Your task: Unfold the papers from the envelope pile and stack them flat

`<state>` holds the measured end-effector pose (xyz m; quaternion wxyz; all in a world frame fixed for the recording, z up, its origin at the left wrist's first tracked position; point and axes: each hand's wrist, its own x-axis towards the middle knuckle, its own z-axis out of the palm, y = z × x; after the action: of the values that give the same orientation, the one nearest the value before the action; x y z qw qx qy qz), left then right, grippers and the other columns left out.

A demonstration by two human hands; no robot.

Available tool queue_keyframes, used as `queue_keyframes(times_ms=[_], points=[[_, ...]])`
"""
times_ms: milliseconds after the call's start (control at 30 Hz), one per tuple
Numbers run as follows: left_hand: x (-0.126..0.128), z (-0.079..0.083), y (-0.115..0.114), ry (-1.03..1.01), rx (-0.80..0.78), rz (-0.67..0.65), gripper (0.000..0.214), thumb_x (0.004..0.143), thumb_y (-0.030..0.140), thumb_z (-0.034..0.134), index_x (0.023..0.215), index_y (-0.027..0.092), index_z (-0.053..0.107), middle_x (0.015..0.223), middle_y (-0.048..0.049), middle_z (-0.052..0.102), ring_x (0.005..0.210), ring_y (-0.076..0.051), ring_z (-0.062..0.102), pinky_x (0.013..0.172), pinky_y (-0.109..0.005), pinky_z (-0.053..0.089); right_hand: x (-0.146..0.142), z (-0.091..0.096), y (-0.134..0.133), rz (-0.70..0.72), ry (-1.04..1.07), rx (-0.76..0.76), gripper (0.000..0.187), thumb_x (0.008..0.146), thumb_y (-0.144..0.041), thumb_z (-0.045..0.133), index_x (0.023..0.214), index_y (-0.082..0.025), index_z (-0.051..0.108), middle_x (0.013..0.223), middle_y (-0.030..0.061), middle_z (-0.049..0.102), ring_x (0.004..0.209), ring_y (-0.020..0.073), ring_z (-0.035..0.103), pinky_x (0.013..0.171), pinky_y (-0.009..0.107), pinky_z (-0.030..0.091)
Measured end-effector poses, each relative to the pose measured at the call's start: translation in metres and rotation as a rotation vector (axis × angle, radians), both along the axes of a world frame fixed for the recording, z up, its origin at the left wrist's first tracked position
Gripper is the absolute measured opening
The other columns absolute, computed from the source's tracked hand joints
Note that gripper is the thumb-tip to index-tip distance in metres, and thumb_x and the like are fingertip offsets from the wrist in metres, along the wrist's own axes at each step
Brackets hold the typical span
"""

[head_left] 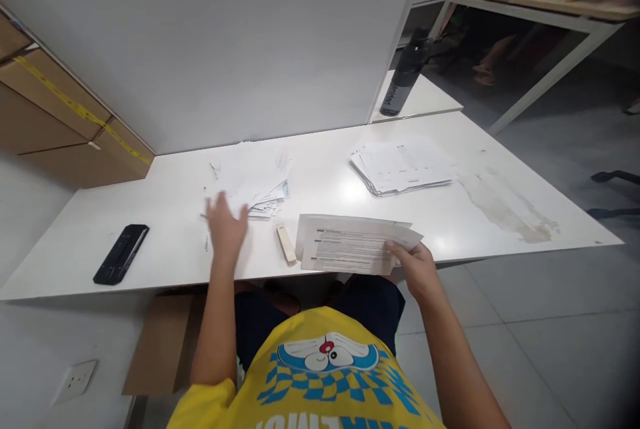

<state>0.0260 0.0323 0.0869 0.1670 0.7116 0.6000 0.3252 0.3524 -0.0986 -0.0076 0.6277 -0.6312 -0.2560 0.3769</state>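
My right hand (pixel 419 268) grips a few printed sheets of paper (pixel 353 246) by their right end, thumb on top, at the front edge of the white table. Blurred slightly, my left hand (pixel 226 228) has its fingers apart at the near left edge of a loose pile of papers (pixel 250 172). Whether it touches the pile I cannot tell. Between that pile and the held sheets lies a narrow cream object, probably a stapler (pixel 286 244). A neater stack of papers (pixel 405 166) rests farther back on the right.
A long black case (pixel 121 254) lies on the table (pixel 170 216) at left. Cardboard boxes (pixel 65 116) stand against the white panel (pixel 225 42). Behind the table's right part is a dark bottle (pixel 404 76). A brownish stain (pixel 510 209) marks the right end.
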Motion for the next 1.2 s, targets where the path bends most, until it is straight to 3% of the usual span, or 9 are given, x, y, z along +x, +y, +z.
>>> queue_keyframes(times_ms=[167,300,467,567,667,800,900,1000,1200], points=[[0.060,-0.021,-0.067,-0.240,-0.088,-0.393,0.039,0.096,0.045,0.047,0.131,0.029,0.054,0.128,-0.0074,0.063,0.123,-0.025,0.057,0.102,-0.039,0.048,0.013,0.014,0.006,-0.027,-0.054,0.061,0.036,0.062,-0.041,0.081,0.088,-0.017,0.071,0.090,0.0061,0.072,0.091,0.0252,0.065,0.083,0.039,0.051],[0.096,-0.037,-0.096,-0.457,-0.012,-0.374,0.027,0.098,0.039,0.045,0.118,0.026,0.057,0.113,-0.0077,0.067,0.111,-0.022,0.062,0.097,-0.038,0.051,0.024,0.018,0.007,-0.051,-0.184,0.205,0.030,0.067,-0.039,0.075,0.087,-0.020,0.064,0.086,0.0036,0.066,0.090,0.0234,0.063,0.089,0.041,0.049],[0.125,-0.058,-0.124,-0.421,0.091,-0.387,0.036,0.091,0.032,0.057,0.125,0.025,0.049,0.118,-0.0124,0.063,0.114,-0.025,0.061,0.097,-0.043,0.051,0.029,-0.025,-0.005,0.049,-0.075,0.164,0.038,0.064,-0.036,0.073,0.098,-0.023,0.062,0.095,0.0029,0.067,0.098,0.0234,0.062,0.092,0.042,0.048],[0.136,-0.049,-0.132,-0.373,0.255,-0.451,0.026,0.092,0.024,0.052,0.118,0.024,0.052,0.105,-0.0105,0.066,0.100,-0.023,0.065,0.086,-0.040,0.056,0.032,-0.047,-0.018,-0.029,-0.051,0.070,0.045,0.062,-0.036,0.076,0.103,-0.019,0.065,0.091,0.0033,0.069,0.096,0.0237,0.063,0.094,0.042,0.047],[0.128,-0.026,-0.137,-0.401,0.394,-0.445,0.021,0.094,0.017,0.047,0.113,0.022,0.054,0.096,-0.0078,0.067,0.089,-0.019,0.067,0.075,-0.031,0.056,0.037,-0.038,-0.038,-0.004,-0.114,0.026,0.045,0.063,-0.036,0.077,0.103,-0.017,0.068,0.086,0.0030,0.070,0.092,0.0238,0.065,0.092,0.040,0.049],[0.094,-0.017,-0.158,-0.474,0.290,-0.287,0.019,0.095,0.019,0.048,0.111,0.025,0.055,0.093,-0.0039,0.068,0.083,-0.015,0.067,0.071,-0.024,0.053,0.033,0.005,-0.065,0.283,-0.221,-0.126,0.041,0.067,-0.042,0.078,0.102,-0.022,0.072,0.087,0.0058,0.073,0.088,0.0272,0.067,0.078,0.037,0.055],[0.065,-0.043,-0.171,-0.565,0.124,0.010,0.023,0.095,0.028,0.051,0.117,0.025,0.051,0.090,-0.0027,0.066,0.073,-0.013,0.064,0.065,-0.023,0.051,0.012,0.028,-0.071,0.552,-0.166,-0.202,0.043,0.071,-0.052,0.074,0.103,-0.022,0.073,0.091,0.0080,0.074,0.088,0.0294,0.068,0.073,0.037,0.057],[0.038,-0.076,-0.167,-0.553,-0.062,0.211,0.033,0.094,0.034,0.049,0.124,0.022,0.046,0.082,-0.0008,0.060,0.067,-0.013,0.060,0.063,-0.024,0.048,-0.017,0.027,-0.061,0.725,-0.047,-0.255,0.049,0.075,-0.057,0.068,0.110,-0.022,0.072,0.098,0.0080,0.074,0.091,0.0293,0.068,0.078,0.038,0.056],[0.004,-0.108,-0.146,-0.432,-0.353,0.181,0.043,0.092,0.033,0.050,0.132,0.023,0.040,0.087,-0.0012,0.060,0.071,-0.014,0.060,0.067,-0.026,0.050,-0.030,-0.013,-0.047,0.738,0.088,-0.377,0.051,0.076,-0.047,0.065,0.118,-0.018,0.069,0.109,0.0075,0.072,0.099,0.0292,0.067,0.092,0.039,0.051]])
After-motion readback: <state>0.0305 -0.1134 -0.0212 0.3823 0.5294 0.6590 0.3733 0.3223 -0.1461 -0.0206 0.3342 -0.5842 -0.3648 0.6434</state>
